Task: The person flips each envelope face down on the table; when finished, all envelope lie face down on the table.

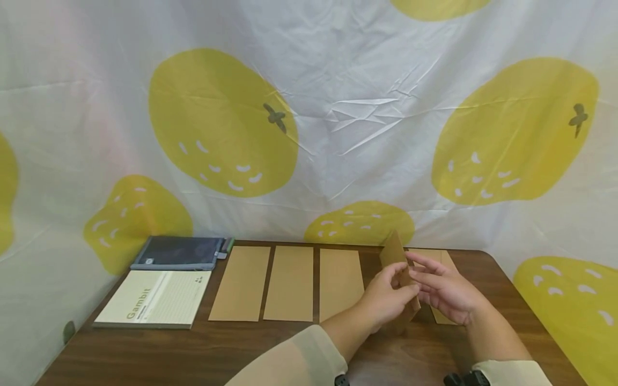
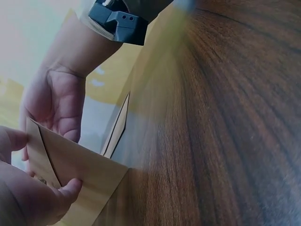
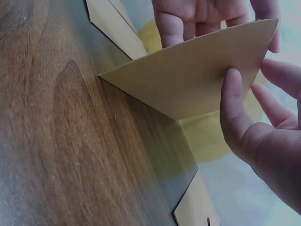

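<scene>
We are holding one brown envelope [image 1: 392, 251] on edge over the wooden table [image 1: 159, 356], between three flat envelopes [image 1: 288, 284] at the left and a fourth envelope [image 1: 435, 254] at the right; whether its lower edge is touching the wood, we are not making out. Our left hand [image 1: 386, 297] is pinching it, thumb pressing beside the dark flap line. Our right hand [image 1: 449, 289] is laying one digit against the opposite face, other fingertips sitting by the edge; whether that hand is pinching too, we cannot tell. We are judging the paper very light, fairly stiff yet springy, not slippery, and prone to creasing. We are favouring gentle pinches along the edges, fingers supporting the faces, and sparing the corners and flap from pressure.
</scene>
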A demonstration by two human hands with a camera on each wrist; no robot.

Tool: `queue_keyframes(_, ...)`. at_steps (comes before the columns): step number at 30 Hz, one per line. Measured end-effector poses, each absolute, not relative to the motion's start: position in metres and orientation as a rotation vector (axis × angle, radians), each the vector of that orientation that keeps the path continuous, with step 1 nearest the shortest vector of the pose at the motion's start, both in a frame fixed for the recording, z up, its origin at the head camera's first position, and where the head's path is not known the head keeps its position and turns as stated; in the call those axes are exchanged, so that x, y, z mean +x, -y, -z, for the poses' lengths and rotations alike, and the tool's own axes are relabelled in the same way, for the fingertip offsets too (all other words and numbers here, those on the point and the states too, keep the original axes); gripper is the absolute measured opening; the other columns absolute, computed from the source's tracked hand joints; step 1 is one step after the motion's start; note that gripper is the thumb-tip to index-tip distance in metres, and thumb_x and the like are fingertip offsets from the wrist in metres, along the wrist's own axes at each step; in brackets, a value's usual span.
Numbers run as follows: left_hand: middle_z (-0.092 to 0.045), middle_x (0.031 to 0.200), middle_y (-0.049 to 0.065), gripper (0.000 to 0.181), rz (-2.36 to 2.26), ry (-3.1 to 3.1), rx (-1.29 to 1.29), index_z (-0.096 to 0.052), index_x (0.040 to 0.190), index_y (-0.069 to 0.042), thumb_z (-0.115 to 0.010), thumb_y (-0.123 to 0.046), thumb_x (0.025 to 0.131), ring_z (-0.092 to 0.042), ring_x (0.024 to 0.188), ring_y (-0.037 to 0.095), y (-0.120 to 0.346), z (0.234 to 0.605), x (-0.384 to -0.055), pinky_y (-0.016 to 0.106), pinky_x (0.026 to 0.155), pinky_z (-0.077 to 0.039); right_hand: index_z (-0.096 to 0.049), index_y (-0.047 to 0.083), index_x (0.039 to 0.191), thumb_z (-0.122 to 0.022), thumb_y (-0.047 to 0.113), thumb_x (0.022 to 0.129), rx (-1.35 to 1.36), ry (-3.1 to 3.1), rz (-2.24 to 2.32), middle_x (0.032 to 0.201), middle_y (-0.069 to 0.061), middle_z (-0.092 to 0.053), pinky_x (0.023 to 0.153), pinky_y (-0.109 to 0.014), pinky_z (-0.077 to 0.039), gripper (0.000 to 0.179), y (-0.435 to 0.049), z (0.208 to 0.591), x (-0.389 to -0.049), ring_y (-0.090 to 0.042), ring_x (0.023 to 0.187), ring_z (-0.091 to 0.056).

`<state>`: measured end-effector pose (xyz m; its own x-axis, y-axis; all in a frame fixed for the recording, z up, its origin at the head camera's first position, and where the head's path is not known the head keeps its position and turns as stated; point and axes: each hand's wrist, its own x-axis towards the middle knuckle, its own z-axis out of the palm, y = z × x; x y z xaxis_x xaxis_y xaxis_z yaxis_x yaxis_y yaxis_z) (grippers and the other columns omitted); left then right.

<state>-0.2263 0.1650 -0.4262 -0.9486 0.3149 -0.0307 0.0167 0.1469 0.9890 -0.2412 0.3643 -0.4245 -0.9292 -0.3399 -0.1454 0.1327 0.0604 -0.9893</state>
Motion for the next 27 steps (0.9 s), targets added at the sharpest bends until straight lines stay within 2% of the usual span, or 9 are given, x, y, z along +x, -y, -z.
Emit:
queue_keyframes(6,-0.062,0.151,0.003,0.056,-1.936,-2.155,0.287,-0.059,0.15,-0.023,-0.076,-0.027,0.097,-0.061,0.137,0.027,-0.166,0.425,-0.222,0.05,0.112,-0.056,-0.041,0.029,0.164,-0.053,0.017,0.113,-0.28,-1.949,1.967,0.132,0.0,-0.057,0.099,-0.029,-0.06,0.054,-0.363,0.425,-0.241,-0.011,0.113,-0.07)
queue_keyframes(11,-0.059,0.155,0.008,0.055,-2.054,-2.034,0.217,-0.059,0.149,-0.025,-0.075,-0.016,0.097,-0.06,0.14,0.029,-0.165,0.426,-0.22,0.055,0.113,-0.054,-0.038,0.026,0.166,-0.054,0.016,0.112,-0.294,-1.951,1.938,0.143,-0.004,-0.052,0.102,-0.03,-0.059,0.057,-0.362,0.428,-0.242,-0.012,0.12,-0.069)
queue_keyframes(14,-0.06,0.153,0.009,0.055,-2.134,-1.96,0.203,-0.06,0.148,-0.023,-0.073,-0.01,0.097,-0.061,0.139,0.028,-0.163,0.427,-0.219,0.055,0.114,-0.054,-0.041,0.026,0.165,-0.056,0.017,0.111,-0.265,-1.941,1.916,0.147,-0.001,-0.052,0.103,-0.03,-0.059,0.057,-0.363,0.433,-0.243,-0.011,0.123,-0.069)
queue_keyframes(17,-0.064,0.147,0.011,0.055,-2.187,-1.914,0.218,-0.061,0.148,-0.021,-0.071,-0.005,0.097,-0.064,0.133,0.026,-0.16,0.429,-0.219,0.053,0.113,-0.054,-0.037,0.022,0.167,-0.057,0.02,0.111,-0.223,-1.922,1.893,0.147,0.001,-0.057,0.105,-0.032,-0.059,0.06,-0.363,0.439,-0.244,-0.011,0.124,-0.069)
queue_keyframes(20,-0.067,0.141,0.011,0.055,-2.216,-1.907,0.231,-0.062,0.147,-0.023,-0.069,-0.002,0.097,-0.065,0.13,0.025,-0.156,0.432,-0.221,0.053,0.112,-0.055,-0.024,0.01,0.171,-0.056,0.024,0.112,-0.185,-1.933,1.871,0.157,-0.012,-0.05,0.109,-0.035,-0.057,0.068,-0.364,0.442,-0.247,-0.01,0.127,-0.066)
queue_keyframes(23,-0.069,0.138,0.014,0.058,-2.242,-1.92,0.217,-0.064,0.146,-0.024,-0.068,0.003,0.094,-0.065,0.129,0.027,-0.152,0.435,-0.223,0.052,0.11,-0.055,-0.016,0.003,0.171,-0.054,0.027,0.113,-0.138,-1.947,1.877,0.168,-0.025,-0.033,0.112,-0.036,-0.056,0.074,-0.367,0.444,-0.249,-0.01,0.131,-0.063)
queue_keyframes(27,-0.07,0.136,0.013,0.063,-2.212,-1.987,0.175,-0.063,0.147,-0.022,-0.068,0.005,0.09,-0.065,0.128,0.027,-0.147,0.438,-0.225,0.05,0.105,-0.057,-0.011,0.002,0.171,-0.052,0.029,0.114,-0.076,-1.949,1.9,0.172,-0.031,-0.022,0.112,-0.035,-0.056,0.075,-0.374,0.447,-0.252,-0.01,0.134,-0.06)
